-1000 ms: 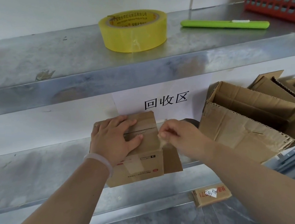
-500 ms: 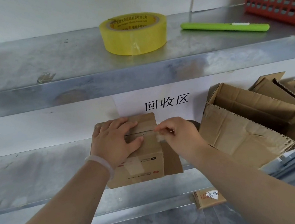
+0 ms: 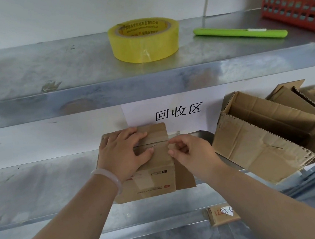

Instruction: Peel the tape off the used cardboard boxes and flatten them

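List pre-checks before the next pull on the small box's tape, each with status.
1. Small box braced: left hand flat on its top. Ok.
2. Right hand pinching the tape at the box's right top edge: curled fingers hide the grip. Cannot tell.
3. Top seam freed: flaps closed. Not ok.
4. Pull path rightward: open box stands apart from the hand. Ok.
5. Green knife spare on upper shelf. Ok.

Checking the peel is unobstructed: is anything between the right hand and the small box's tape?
Nothing visible does. The right hand pinches the tape at the top right edge of the small box. The left hand lies flat on the box top, left of that spot, and the open boxes stand apart to the right.
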Motion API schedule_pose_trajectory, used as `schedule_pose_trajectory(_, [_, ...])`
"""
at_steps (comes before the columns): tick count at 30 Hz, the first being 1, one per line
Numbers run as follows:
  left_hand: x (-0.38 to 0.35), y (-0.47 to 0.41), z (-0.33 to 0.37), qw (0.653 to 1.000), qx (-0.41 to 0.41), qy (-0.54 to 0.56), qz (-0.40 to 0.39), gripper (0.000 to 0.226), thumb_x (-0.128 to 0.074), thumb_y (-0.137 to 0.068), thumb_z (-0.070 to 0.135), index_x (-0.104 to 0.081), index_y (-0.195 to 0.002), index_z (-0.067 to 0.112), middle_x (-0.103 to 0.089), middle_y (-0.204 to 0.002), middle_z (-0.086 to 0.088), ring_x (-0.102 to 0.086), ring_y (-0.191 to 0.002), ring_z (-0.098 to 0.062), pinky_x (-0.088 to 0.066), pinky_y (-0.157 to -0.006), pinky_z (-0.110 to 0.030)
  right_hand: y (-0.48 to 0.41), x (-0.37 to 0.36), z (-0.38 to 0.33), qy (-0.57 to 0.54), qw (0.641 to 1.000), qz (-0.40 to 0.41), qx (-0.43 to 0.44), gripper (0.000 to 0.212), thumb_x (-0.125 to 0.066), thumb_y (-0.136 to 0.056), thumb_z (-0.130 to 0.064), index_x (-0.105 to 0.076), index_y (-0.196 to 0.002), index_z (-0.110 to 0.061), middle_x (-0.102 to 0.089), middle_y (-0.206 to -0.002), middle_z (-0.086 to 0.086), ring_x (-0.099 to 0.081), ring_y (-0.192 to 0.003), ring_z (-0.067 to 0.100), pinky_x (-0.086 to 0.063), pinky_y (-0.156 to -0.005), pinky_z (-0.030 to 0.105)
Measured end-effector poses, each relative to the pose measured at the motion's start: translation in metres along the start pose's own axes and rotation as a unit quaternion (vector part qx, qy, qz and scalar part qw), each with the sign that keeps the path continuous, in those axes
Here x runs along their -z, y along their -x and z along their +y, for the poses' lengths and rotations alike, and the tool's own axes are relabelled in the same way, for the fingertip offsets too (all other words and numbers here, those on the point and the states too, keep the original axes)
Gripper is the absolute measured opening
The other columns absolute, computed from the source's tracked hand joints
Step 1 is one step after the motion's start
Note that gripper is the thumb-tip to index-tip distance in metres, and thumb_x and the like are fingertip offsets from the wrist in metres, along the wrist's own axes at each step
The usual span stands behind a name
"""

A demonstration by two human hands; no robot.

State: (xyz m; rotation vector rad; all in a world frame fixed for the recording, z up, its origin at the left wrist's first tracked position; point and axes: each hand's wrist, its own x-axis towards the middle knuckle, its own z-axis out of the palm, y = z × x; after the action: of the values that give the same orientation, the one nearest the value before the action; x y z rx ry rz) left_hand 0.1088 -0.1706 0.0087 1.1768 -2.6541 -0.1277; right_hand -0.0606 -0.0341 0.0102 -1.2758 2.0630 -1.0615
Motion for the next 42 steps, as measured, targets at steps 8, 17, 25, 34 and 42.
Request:
schedule_pose_trajectory(8, [0.001,0.001,-0.001,1.0,0.001,0.01,-0.009,0.071,-0.026,-0.071,0.082,-0.047,-0.131,0.05,-0.04,-0.144,0.022,-0.034,-0.133,-0.012,-0.022,-0.113,-0.039,-0.006,0.002,0.003,0.002,1.0,-0.001,-0.024,0.017,-0.054,-0.099,-0.027,-0.065,-0.112,-0.025,-0.067,-0.089,-0.015,-0.064,-0.079,-0.002,-0.049,-0.073,0.011])
schedule_pose_trajectory(17, [0.002,0.002,-0.001,1.0,0.0,0.005,-0.01,0.071,-0.025,-0.072,0.082,-0.047,-0.132,0.049,-0.041,-0.144,0.021,-0.034,-0.133,-0.012,-0.022,-0.113,-0.039,-0.011,0.006,0.017,-0.014,0.996,0.023,-0.087,0.023,-0.037,-0.105,-0.028,-0.055,-0.091,-0.023,-0.058,-0.077,-0.002,-0.059,-0.069,0.014,-0.043,-0.054,0.017])
schedule_pose_trajectory(25, [0.002,0.002,-0.005,0.999,-0.001,0.029,-0.019,0.071,-0.026,-0.072,0.083,-0.044,-0.133,0.051,-0.037,-0.146,0.023,-0.033,-0.135,-0.011,-0.019,-0.115,-0.038,-0.025,0.011,-0.004,-0.109,0.993,0.041,-0.037,0.019,-0.068,-0.091,-0.025,-0.067,-0.106,-0.035,-0.069,-0.087,-0.013,-0.066,-0.084,0.003,-0.051,-0.076,0.018])
schedule_pose_trajectory(34, [0.007,0.006,-0.011,0.999,0.007,0.038,-0.011,0.072,-0.023,-0.074,0.082,-0.044,-0.135,0.049,-0.039,-0.146,0.021,-0.032,-0.135,-0.012,-0.02,-0.115,-0.039,-0.038,0.008,0.055,0.042,0.987,0.073,-0.136,0.035,-0.049,-0.096,-0.005,-0.065,-0.125,-0.018,-0.064,-0.121,-0.002,-0.06,-0.094,0.01,-0.041,-0.074,0.012])
schedule_pose_trajectory(42, [0.01,0.001,-0.011,0.997,0.015,0.07,-0.04,0.074,-0.028,-0.071,0.082,-0.039,-0.137,0.05,-0.035,-0.147,0.024,-0.028,-0.136,-0.009,-0.016,-0.115,-0.035,-0.051,0.002,0.079,0.172,0.974,0.036,-0.145,0.039,-0.047,-0.097,-0.003,-0.062,-0.129,-0.02,-0.058,-0.131,0.008,-0.059,-0.111,0.023,-0.039,-0.088,0.018])
